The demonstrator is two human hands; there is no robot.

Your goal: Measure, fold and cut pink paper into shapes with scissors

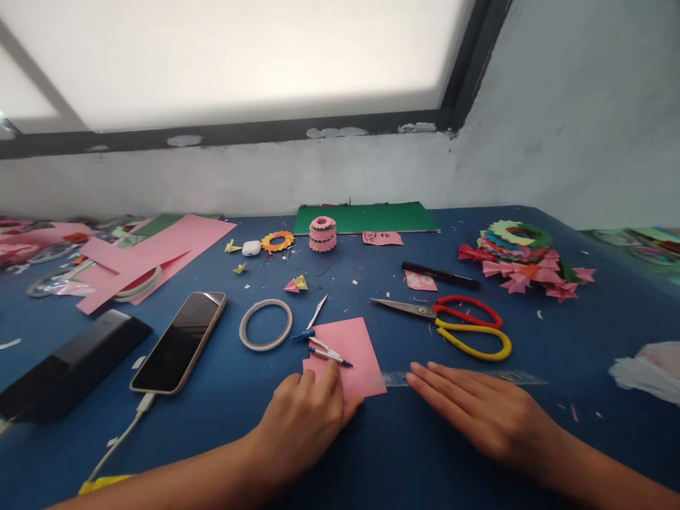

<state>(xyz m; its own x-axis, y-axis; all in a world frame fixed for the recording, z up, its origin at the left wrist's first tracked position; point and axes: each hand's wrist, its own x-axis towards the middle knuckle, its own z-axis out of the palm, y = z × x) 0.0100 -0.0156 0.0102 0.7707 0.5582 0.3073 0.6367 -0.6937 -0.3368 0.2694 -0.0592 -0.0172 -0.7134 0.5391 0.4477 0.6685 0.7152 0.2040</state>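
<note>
A pink sheet of paper lies on the blue table in front of me. My left hand is closed at its lower left edge, with curled fingers on the paper and the thumb along the near edge. A drawing compass with blue and white parts rests on the sheet, just beyond those fingers. My right hand lies flat with fingers stretched out over a clear ruler. The ruler's left end overlaps the paper's right corner. Scissors with red and yellow handles lie beyond my right hand.
Left of the paper are a tape-like ring, a charging phone and a black box-like object. Behind stand a stack of pink paper rings and a green sheet. A black pen and folded-paper pieces lie right.
</note>
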